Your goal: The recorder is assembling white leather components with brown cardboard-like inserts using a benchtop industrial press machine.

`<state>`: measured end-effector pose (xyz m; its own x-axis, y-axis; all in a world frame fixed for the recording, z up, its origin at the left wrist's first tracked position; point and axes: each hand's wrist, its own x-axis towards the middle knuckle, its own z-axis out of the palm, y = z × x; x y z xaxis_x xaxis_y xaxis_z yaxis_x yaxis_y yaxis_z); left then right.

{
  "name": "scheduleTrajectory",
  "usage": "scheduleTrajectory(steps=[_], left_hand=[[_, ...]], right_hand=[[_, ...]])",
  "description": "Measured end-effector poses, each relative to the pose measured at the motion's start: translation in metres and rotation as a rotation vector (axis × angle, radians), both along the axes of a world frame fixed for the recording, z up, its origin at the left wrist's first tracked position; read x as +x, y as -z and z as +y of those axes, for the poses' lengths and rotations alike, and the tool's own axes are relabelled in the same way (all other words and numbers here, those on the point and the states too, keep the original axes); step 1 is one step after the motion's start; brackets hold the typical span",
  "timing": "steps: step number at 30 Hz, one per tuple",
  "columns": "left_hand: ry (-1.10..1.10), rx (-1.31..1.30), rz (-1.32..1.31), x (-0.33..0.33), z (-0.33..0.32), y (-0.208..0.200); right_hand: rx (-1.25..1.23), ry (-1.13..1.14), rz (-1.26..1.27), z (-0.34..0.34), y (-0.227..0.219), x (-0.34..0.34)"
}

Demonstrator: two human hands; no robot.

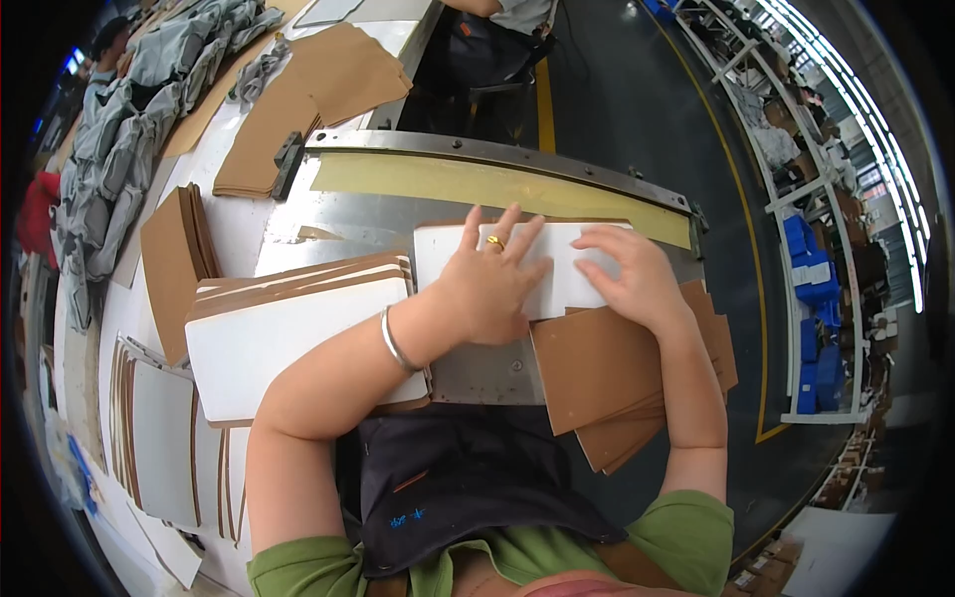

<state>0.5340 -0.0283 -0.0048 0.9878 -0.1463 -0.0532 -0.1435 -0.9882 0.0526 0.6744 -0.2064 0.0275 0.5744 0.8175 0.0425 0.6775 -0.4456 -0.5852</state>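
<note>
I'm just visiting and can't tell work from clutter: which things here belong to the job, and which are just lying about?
Likely in the job:
- white panel under the hands
- white-topped stack, left
- brown sheets, right
- metal work surface

Seemingly lying about:
- heaped grey fabric
- blue bins on the shelving

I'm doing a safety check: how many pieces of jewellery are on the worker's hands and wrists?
2: a gold ring on the left hand, a silver bangle at its wrist. The right hand shows none; undersides are hidden.
</note>
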Motion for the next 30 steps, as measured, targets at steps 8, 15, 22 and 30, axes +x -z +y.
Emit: scheduleTrajectory(steps=[8,15,22,30], left_hand=[[-0.164,-0.053,-0.058,0.024,0.011,0.012],[-0.204,0.019,-0.238,0.018,0.006,0.026],[-0.211,0.044,-0.323,0.029,0.020,0.032],[-0.213,0.020,-0.317,0.029,0.019,0.030]], right_hand=[[-0.174,-0.093,-0.701,0.016,0.063,0.038],[-0.153,-0.104,-0.737,0.014,0.065,0.029],[-0.202,-0.004,-0.777,0.029,0.071,0.031],[-0.188,0.014,-0.777,0.028,0.068,0.028]])
